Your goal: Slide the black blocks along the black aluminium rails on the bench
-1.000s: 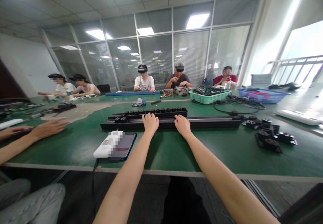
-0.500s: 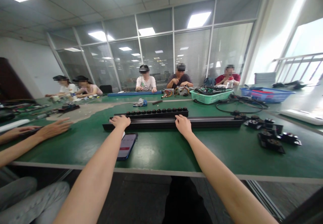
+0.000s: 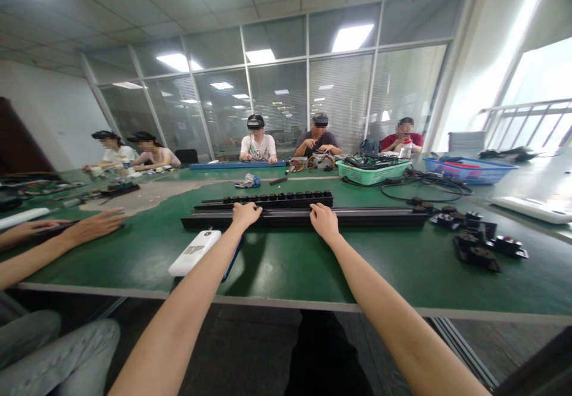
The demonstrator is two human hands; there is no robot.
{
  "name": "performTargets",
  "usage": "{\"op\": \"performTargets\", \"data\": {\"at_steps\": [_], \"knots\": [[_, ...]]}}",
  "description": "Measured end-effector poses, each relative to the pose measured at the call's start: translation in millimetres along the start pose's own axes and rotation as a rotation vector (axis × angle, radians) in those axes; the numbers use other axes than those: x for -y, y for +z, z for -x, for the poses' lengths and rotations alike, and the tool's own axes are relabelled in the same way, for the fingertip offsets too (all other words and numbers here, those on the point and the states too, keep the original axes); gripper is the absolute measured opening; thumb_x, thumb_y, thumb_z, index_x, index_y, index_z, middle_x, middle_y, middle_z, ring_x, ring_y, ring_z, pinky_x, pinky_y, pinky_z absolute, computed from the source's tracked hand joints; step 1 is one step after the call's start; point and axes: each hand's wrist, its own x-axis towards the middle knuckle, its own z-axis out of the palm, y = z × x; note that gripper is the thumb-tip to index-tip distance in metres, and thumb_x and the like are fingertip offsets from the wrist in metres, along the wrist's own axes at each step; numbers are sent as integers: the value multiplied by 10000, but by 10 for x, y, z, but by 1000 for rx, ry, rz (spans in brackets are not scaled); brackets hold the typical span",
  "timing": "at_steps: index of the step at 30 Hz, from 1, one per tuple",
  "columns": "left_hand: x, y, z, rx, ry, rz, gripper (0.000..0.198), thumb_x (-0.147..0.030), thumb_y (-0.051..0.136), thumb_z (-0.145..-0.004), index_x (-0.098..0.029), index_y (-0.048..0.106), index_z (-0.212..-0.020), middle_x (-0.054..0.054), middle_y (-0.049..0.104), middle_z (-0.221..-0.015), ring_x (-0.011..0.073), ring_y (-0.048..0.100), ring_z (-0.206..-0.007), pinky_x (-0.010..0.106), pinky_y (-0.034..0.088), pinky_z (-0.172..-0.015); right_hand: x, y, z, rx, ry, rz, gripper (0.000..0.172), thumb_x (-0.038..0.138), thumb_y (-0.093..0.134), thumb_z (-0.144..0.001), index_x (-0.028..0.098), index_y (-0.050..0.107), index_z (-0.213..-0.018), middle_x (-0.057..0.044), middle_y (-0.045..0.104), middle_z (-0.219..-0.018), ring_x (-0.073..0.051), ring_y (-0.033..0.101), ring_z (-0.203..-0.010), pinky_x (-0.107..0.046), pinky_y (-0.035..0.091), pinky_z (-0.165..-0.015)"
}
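A long black rail (image 3: 384,217) with a channel along its top lies crosswise in front of me on the green table (image 3: 295,271). My left hand (image 3: 245,214) is closed over the left-middle part of the rail. Farther right, my right hand (image 3: 325,220) has its fingers bent over the same rail. Behind it runs a black strip (image 3: 288,200) with a row of black knob-like parts, partly covered by my left hand. Under my left forearm are a white box-shaped device (image 3: 196,252) and a phone (image 3: 232,258), of which only a blue edge shows.
Several loose black parts (image 3: 478,253) lie to the right. Beyond them stand a green basket (image 3: 375,172) of cables and a blue basket (image 3: 469,172). At left, a co-worker's hands (image 3: 96,229) rest on the table. Other people sit across.
My left hand has slid right along the rail, closer to my right hand. The white device now shows, and my forearm covers most of the phone. My right hand stays put.
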Motion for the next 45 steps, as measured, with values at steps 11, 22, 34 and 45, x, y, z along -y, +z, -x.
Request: {"op": "performTargets", "data": {"at_steps": [11,22,34,45], "knots": [[-1473,307,640,-49,-102,285,504,-480,438,-1033,-141,646,-1342,265,554,-1408,405,526,-1372,521,343,-1173,-2,11,-19,43,-5,5,480,229,349,-1062,213,616,-1461,-116,624,-1478,-249,601,-1305,-377,465,-1073],[-1127,736,502,-278,253,265,408,-322,411,-1079,-213,627,-1409,142,633,-1192,290,605,-1228,516,253,-1269,-107,79,-33,-13,-40,-33,515,298,415,-1068,190,501,-1564,-154,612,-1487,-246,572,-1368,-406,389,-1186],[-1033,835,539,-182,450,360,493,-317,584,-1000,-237,571,-1487,143,533,-1491,300,496,-1424,466,365,-1225,-289,54,-29,15,-85,-67,442,205,408,-1068,290,654,-1425,-95,668,-1435,-203,567,-1375,-512,222,-1274],[-1069,850,563,-183,441,364,467,-359,603,-1005,-249,626,-1459,151,511,-1534,304,474,-1455,458,335,-1246,-231,-1,-5,13,-27,-90,427,210,401,-1056,269,673,-1380,-100,689,-1368,-244,615,-1268,-475,358,-1189]]}}
